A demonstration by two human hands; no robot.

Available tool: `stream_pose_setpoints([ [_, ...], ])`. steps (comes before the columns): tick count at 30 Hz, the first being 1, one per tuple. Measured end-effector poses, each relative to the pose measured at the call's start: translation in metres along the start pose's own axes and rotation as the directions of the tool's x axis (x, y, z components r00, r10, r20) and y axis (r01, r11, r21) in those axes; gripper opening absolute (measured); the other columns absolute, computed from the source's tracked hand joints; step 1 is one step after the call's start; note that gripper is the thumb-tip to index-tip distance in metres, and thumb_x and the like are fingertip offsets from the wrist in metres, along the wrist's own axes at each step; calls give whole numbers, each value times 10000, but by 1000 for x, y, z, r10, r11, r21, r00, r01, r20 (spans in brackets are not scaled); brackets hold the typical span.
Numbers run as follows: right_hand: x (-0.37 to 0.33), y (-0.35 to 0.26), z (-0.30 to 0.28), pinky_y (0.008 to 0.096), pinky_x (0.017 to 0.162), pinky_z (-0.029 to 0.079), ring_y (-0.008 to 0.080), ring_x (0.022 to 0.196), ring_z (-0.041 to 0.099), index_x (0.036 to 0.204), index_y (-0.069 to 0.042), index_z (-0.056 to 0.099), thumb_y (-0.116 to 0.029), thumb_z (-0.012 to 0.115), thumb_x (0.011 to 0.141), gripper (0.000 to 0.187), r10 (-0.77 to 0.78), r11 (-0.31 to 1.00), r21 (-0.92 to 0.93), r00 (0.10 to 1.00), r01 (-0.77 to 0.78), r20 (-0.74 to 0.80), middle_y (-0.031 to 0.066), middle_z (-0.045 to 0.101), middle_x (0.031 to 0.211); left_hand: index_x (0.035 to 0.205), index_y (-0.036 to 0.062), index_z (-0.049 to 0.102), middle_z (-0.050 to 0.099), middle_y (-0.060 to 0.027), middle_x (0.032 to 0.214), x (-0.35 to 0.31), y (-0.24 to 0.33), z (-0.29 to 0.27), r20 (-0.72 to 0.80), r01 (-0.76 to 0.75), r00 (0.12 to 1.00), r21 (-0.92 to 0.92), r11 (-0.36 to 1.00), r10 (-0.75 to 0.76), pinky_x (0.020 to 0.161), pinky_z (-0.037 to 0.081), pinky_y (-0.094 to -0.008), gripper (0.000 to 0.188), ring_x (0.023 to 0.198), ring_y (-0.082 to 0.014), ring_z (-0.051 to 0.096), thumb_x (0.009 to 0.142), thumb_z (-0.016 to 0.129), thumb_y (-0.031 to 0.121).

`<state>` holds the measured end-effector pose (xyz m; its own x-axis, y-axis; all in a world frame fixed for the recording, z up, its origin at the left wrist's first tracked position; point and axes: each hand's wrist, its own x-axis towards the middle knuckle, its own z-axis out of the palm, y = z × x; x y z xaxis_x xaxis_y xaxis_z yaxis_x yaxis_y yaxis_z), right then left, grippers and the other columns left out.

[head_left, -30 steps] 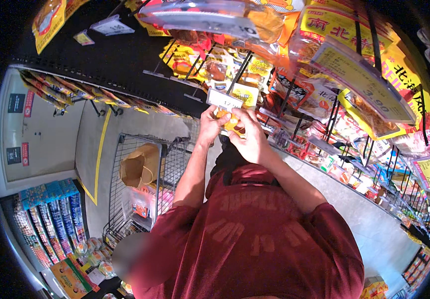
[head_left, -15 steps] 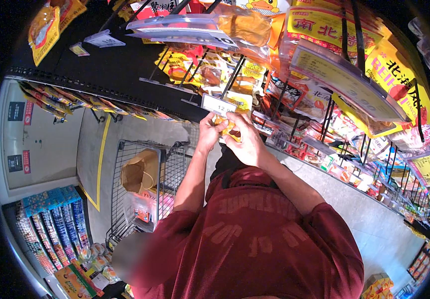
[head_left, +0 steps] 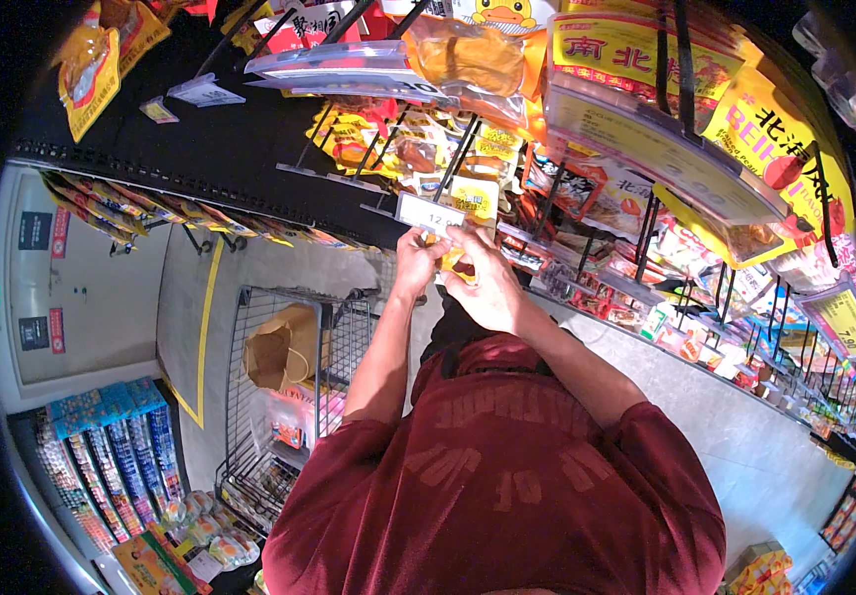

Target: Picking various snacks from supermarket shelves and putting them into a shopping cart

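My left hand (head_left: 416, 264) and my right hand (head_left: 490, 282) are close together in front of the black rack. Between them is a small yellow-orange snack packet (head_left: 461, 264), mostly covered by my fingers. Both hands are closed on it, thumbs toward each other. Just above my fingertips, a white price tag (head_left: 430, 212) sits at the front end of a display hook. Behind the tag, more yellow snack packets (head_left: 475, 195) hang on the hook.
Large yellow packets (head_left: 780, 149) and tag holders jut out at upper right. A wire shopping cart (head_left: 240, 372) with a brown paper bag (head_left: 279, 347) stands at my left. Bottled goods fill a shelf (head_left: 116, 451) at far left.
Both hands stay almost in place at the packet, with only slight finger movement. The view has shifted a little, so the upper right packets appear further left. A blurred patch by my left sleeve is gone.
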<state>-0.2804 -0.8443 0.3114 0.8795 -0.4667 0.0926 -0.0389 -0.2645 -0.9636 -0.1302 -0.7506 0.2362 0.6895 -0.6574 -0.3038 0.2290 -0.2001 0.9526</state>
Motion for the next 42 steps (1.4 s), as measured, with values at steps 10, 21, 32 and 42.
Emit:
stream_pose_setpoints([
  [10,-1,-10,-2,363,780,554,270,932,621,1384,9,430,-85,684,841,607,81,995,52,996,-83,47,177,478,1223,1163,-33,618,674,-142,1116,85,-65,-11,6,-196,976,465,863,218,857,515,-377,392,995,-251,648,850,678,195],
  [21,-1,-6,-5,364,770,562,289,898,636,1362,12,436,-79,680,830,592,-29,999,-25,1000,29,10,176,499,1163,952,-36,674,711,-117,886,118,-33,20,14,-166,985,322,932,171,641,535,-355,297,721,-180,647,847,749,232],
  [32,-9,12,0,316,708,575,249,909,640,1370,34,449,-33,691,830,595,12,1000,-3,998,-12,56,209,460,1304,1097,-54,616,656,-232,940,92,-27,36,-201,-334,774,675,657,600,832,491,-452,465,891,-422,622,790,754,266],
  [42,-27,37,5,393,799,517,276,826,641,1307,6,494,-105,690,821,536,114,991,-84,989,-107,90,202,537,1110,1152,-29,642,700,-155,913,27,-88,-14,-380,-76,896,378,923,229,791,526,-363,416,821,-249,674,810,754,179],
])
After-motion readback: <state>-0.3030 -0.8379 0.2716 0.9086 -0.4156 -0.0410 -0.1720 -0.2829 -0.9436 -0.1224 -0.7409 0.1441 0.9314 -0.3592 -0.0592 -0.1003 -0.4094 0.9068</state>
